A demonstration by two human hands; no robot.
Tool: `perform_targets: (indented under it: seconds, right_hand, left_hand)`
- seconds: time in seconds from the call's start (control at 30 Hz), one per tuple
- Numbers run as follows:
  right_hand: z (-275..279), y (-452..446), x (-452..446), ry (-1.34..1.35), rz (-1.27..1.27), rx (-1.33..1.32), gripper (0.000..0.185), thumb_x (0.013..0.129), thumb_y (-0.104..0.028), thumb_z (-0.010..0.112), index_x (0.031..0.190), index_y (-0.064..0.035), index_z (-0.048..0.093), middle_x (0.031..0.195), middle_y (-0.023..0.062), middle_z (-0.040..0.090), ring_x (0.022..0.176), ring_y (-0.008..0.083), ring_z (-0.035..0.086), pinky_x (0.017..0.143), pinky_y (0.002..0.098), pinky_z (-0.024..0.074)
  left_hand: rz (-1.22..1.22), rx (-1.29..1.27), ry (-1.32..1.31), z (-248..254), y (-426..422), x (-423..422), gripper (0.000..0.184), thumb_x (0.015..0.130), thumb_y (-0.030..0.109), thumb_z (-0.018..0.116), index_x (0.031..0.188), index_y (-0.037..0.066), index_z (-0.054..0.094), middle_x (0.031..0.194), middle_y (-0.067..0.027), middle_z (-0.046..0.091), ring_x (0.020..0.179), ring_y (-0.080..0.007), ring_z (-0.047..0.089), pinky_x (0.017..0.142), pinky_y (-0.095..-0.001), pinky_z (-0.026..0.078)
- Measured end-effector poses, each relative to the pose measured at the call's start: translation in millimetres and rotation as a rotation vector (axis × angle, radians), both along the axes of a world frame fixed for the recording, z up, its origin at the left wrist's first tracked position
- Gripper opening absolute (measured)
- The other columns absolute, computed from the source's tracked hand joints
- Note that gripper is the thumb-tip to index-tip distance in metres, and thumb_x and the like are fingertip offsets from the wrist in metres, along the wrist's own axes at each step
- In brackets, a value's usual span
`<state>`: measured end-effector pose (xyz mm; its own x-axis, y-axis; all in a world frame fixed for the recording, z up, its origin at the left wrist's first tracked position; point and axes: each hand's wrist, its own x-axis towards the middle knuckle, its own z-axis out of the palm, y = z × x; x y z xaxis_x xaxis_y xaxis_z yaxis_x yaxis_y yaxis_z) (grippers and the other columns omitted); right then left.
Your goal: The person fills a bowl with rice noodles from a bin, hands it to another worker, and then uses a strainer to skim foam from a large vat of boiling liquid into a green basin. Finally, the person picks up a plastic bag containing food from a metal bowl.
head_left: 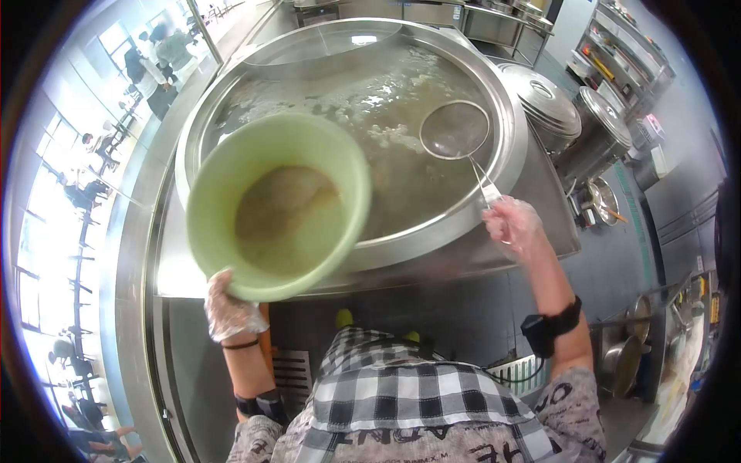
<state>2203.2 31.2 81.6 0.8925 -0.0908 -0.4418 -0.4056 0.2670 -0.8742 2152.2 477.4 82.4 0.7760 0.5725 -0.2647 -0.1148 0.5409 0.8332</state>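
A large round metal pot holds cloudy liquid with pale foam on its surface. My left hand, in a clear plastic glove, grips the near rim of a green basin. The basin is tilted toward me over the pot's left front edge, with murky brownish liquid in its bottom. My right hand, also gloved, is closed around the handle of a round mesh skimmer. The skimmer's mesh is over the right part of the pot, at or just above the liquid.
Lidded metal pots stand on the right, beside a metal bowl with an orange-handled tool. Shelves are at the upper right. Several people are beyond the glass at the left. The steel counter edge runs before me.
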Motion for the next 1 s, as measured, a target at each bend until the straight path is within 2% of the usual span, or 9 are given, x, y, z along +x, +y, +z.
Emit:
perform_targets:
  seconds: [0.17, 0.2, 0.27, 0.4, 0.43, 0.67, 0.73, 0.77, 1.0]
  right_hand:
    - [-31.1, 56.0, 48.4, 0.087, -0.022, 0.005, 0.016, 0.08, -0.012, 0.051, 0.089, 0.0014, 0.049, 0.072, 0.0116, 0.054, 0.053, 0.0166, 0.05, 0.043, 0.0274, 0.0413]
    - [-32.3, 65.7, 55.7, 0.089, -0.026, 0.001, 0.016, 0.08, -0.012, 0.051, 0.089, 0.0014, 0.049, 0.072, 0.0116, 0.054, 0.053, 0.0166, 0.05, 0.043, 0.0274, 0.0413]
    - [-32.8, 83.4, 71.5, 0.159, 0.01, 0.047, 0.011, 0.079, -0.008, 0.051, 0.084, 0.002, 0.05, 0.076, 0.0137, 0.055, 0.054, 0.0173, 0.051, 0.044, 0.026, 0.0421]
    - [-54.2, 99.7, 120.8, 0.081, -0.061, 0.51, 0.006, 0.078, -0.006, 0.052, 0.082, -0.0004, 0.052, 0.075, 0.0095, 0.056, 0.059, 0.0155, 0.053, 0.046, 0.0228, 0.0425]
    - [-64.8, 102.6, 138.6, 0.049, -0.095, 0.376, 0.005, 0.078, -0.005, 0.051, 0.082, -0.002, 0.053, 0.073, 0.0077, 0.055, 0.059, 0.0141, 0.052, 0.046, 0.0214, 0.0427]
    - [-70.0, 137.2, 271.8, -0.132, -0.01, 0.328, 0.003, 0.08, -0.004, 0.049, 0.08, -0.002, 0.047, 0.071, 0.0088, 0.054, 0.055, 0.014, 0.051, 0.044, 0.0227, 0.0434]
    - [-76.9, 147.1, 310.7, 0.052, -0.201, 0.178, 0.004, 0.08, -0.004, 0.048, 0.079, -0.0025, 0.044, 0.069, 0.0101, 0.051, 0.053, 0.0154, 0.049, 0.042, 0.0265, 0.0437]
    - [-79.0, 155.0, 322.4, -0.004, -0.224, 0.104, 0.004, 0.081, -0.003, 0.046, 0.079, -0.002, 0.043, 0.069, 0.0106, 0.047, 0.053, 0.0169, 0.047, 0.043, 0.0301, 0.0442]
    - [-86.5, 221.4, 384.1, -0.021, -0.175, 0.333, 0.006, 0.082, -0.002, 0.045, 0.078, -0.0011, 0.04, 0.071, 0.0106, 0.043, 0.054, 0.0192, 0.046, 0.045, 0.0343, 0.0432]
  left_hand:
    - [0.2, 0.134, -0.038, 3.4, 73.5, -5.5, 0.013, 0.064, 0.004, 0.057, 0.078, 0.001, 0.056, 0.083, -0.0096, 0.055, 0.081, -0.0229, 0.053, 0.076, -0.0349, 0.046]
    - [0.201, 0.009, -0.032, -3.4, 95.8, -1.6, 0.013, 0.065, 0.006, 0.056, 0.078, 0.001, 0.056, 0.085, -0.01, 0.055, 0.082, -0.0231, 0.053, 0.077, -0.0345, 0.046]
    - [0.22, 0.271, 0.018, -20.6, 132.6, 4.0, 0.024, 0.075, 0.017, 0.049, 0.092, 0.0, 0.054, 0.094, -0.0138, 0.054, 0.087, -0.0231, 0.053, 0.077, -0.0331, 0.044]
    - [0.178, 0.372, 0.082, -16.4, 179.7, 25.0, 0.03, 0.078, 0.02, 0.049, 0.097, -0.003, 0.052, 0.096, -0.0171, 0.054, 0.089, -0.0254, 0.053, 0.079, -0.0334, 0.042]
    - [0.192, 0.375, 0.094, -17.2, 191.2, 31.6, 0.029, 0.079, 0.02, 0.048, 0.096, -0.003, 0.052, 0.095, -0.0161, 0.054, 0.088, -0.0252, 0.052, 0.079, -0.0335, 0.041]
    - [0.152, 0.357, 0.087, -17.2, 251.8, 72.5, 0.023, 0.082, 0.015, 0.043, 0.09, -0.003, 0.055, 0.086, -0.0127, 0.055, 0.08, -0.0206, 0.053, 0.073, -0.0314, 0.042]
    - [0.131, 0.269, 0.051, -18.8, 260.5, 79.8, 0.022, 0.077, 0.012, 0.048, 0.092, -0.002, 0.054, 0.087, -0.0125, 0.055, 0.081, -0.0215, 0.054, 0.073, -0.0319, 0.044]
    - [0.124, 0.237, 0.039, -18.4, 263.0, 83.3, 0.024, 0.074, 0.011, 0.051, 0.094, -0.003, 0.053, 0.089, -0.0123, 0.055, 0.083, -0.0218, 0.054, 0.074, -0.0322, 0.045]
    - [0.067, 0.151, 0.051, -29.8, 275.9, 94.4, 0.031, 0.07, 0.009, 0.053, 0.098, -0.003, 0.05, 0.089, -0.0118, 0.056, 0.083, -0.0227, 0.055, 0.076, -0.0333, 0.046]
